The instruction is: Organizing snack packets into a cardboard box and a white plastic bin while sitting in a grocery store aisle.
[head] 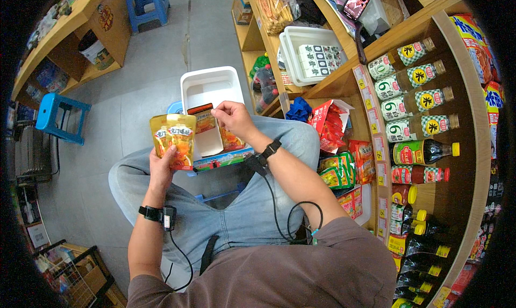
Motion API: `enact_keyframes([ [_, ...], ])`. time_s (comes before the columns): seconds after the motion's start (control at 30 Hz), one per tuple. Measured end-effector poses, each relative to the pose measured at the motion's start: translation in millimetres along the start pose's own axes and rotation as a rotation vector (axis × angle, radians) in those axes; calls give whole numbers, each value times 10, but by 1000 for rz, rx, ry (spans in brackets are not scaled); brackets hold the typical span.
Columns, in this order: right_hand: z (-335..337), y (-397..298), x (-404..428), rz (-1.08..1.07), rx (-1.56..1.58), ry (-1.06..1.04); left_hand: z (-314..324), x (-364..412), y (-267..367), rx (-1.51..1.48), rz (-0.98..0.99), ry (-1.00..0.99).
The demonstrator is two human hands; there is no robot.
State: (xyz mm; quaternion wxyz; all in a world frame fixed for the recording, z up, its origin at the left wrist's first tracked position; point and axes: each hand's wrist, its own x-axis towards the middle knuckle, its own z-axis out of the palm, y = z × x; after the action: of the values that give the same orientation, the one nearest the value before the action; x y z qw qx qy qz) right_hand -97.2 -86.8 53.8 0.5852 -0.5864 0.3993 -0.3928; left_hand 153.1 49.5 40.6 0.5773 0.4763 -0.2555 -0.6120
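In my left hand (162, 169) are golden food pouches (180, 141), at least two, fanned out with the thumb across their lower front. My right hand (236, 118) is over a printed cardboard box (221, 159), thumb and index fingertip together. Those fingertips are by the upper corner of a dark-edged packet (202, 120); whether they grip it is unclear. More orange pouches (230, 141) lie in the box, partly covered by my right hand. Just beyond the box stands a white plastic tub (211, 80). Both appear to rest on a blue stool (175, 106) between my knees.
Right of me, a wooden shelf (467, 211) holds vinegar bottles (419, 100) and dark sauce bottles (423, 249). Snack packets (336, 171) and a red box (331, 122) sit by my right knee. Farther off are mahjong tiles (318, 60), a phone (356, 2) and blue stools (64, 116).
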Motion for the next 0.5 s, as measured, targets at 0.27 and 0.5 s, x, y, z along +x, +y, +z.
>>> enact_keyframes([
  [0.27, -17, 43, -63, 99, 157, -301, 135, -27, 18, 113, -49, -105],
  [0.5, 52, 87, -100, 19, 24, -441, 167, -27, 47, 129, -87, -136],
])
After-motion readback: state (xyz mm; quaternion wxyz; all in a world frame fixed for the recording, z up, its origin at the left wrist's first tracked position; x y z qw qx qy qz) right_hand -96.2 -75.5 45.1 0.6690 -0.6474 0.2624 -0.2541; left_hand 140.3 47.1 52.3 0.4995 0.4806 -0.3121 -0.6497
